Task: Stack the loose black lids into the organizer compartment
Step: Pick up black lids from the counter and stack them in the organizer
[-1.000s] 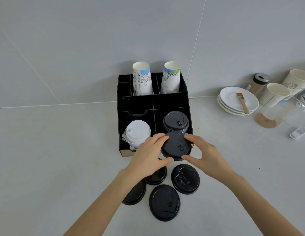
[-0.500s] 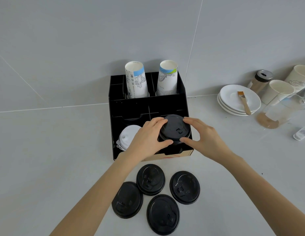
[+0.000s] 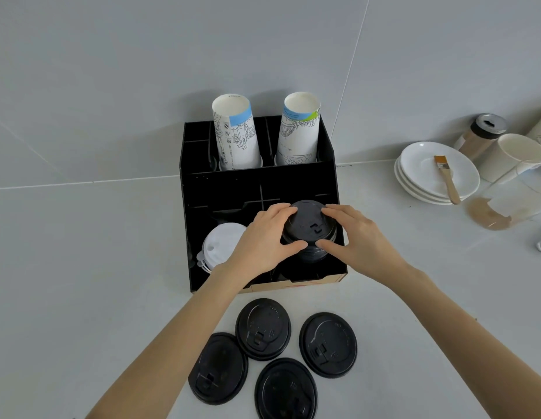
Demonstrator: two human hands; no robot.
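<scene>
One head-worn camera is looking forward and steeply down, close over the tabletop [image 3: 82,267], facing the organizer [image 3: 257,182] against the wall.

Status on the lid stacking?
Left hand and right hand grip black lid atop organizer stack. Four loose lids remain. Nothing blocking.

Black organizer [image 3: 227,189] holds black lids [image 3: 308,228], white lids [image 3: 221,249], and white cups [image 3: 236,134] with line drawings and blue or blue-green bands; far-right plates [image 3: 420,164] are white.
</scene>
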